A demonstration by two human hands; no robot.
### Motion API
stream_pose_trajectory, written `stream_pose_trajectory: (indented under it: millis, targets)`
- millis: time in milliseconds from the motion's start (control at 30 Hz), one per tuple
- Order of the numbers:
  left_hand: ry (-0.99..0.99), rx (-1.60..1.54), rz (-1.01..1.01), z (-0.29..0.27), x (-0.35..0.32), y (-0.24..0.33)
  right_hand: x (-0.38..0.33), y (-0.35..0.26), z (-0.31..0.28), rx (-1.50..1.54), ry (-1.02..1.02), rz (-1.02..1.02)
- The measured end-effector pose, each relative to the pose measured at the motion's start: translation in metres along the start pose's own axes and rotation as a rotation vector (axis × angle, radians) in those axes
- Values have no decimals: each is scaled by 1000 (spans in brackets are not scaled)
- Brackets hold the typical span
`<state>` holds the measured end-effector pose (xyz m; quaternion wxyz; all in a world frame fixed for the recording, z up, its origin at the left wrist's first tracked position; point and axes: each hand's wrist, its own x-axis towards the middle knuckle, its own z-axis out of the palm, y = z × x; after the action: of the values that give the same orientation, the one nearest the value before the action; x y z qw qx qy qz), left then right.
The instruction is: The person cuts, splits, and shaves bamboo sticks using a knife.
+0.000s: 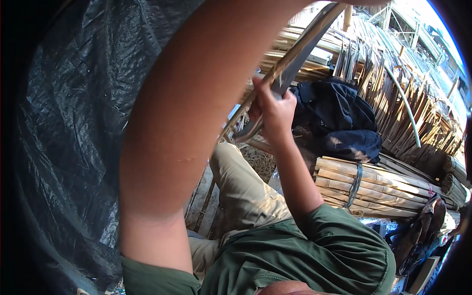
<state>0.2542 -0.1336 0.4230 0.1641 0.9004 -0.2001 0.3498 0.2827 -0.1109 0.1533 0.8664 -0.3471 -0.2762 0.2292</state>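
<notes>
While the left forearm (182,123) rises steeply across the middle of the view, its hand runs out past the top edge, so whether that hand is open or closed on anything cannot be told. The right hand (273,110) sits near the centre, fingers wrapped tight around the handle of a long, dark-bladed knife (300,54), a machete-like tool whose blade slants up and to the right. A thin bamboo strip (246,105) runs alongside the blade, touching it near the hand and continuing down to the left past the curved end of the handle. The person wears a green short-sleeved shirt (319,255) and light khaki trousers (243,189), one knee bent below the hand. Black plastic sheeting (64,123) fills the left side. A dark bundle of cloth (339,115) lies just right of the hand, on top of stacked bamboo. Below it lies a tied bundle of split bamboo slats (378,189), bound by a dark band. More bamboo lengths (403,98) fan out toward the upper right.
</notes>
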Motion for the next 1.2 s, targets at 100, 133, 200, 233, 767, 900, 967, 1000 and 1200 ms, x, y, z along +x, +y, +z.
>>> stream_pose_trajectory:
  millis: [100, 133, 200, 233, 767, 900, 967, 1000, 1200]
  targets:
    - [41, 90, -125, 6, -55, -54, 35, -9, -4, -68, 105, -93]
    - [57, 143, -182, 8, -82, -77, 46, -10, -7, -64, 91, -113]
    - [191, 233, -62, 19, -148, -136, 72, -10, -18, -88, 88, -171]
    - [126, 110, -328, 24, -180, -149, 82, -15, -22, -104, 89, -179]
    - [74, -412, -1173, 100, -478, -119, 314, 117, -202, -835, 319, 131]
    - [160, -452, -1272, 99, -506, -103, 282, 153, -201, -872, 495, 371]
    - [170, -460, -1321, 99, -514, -97, 255, 156, -197, -781, 507, 426]
    - [188, -453, -1344, 99, -521, -91, 231, 160, -184, -701, 485, 397]
    - [241, -514, -1322, 111, -516, -93, 113, 146, -153, -477, 416, 341]
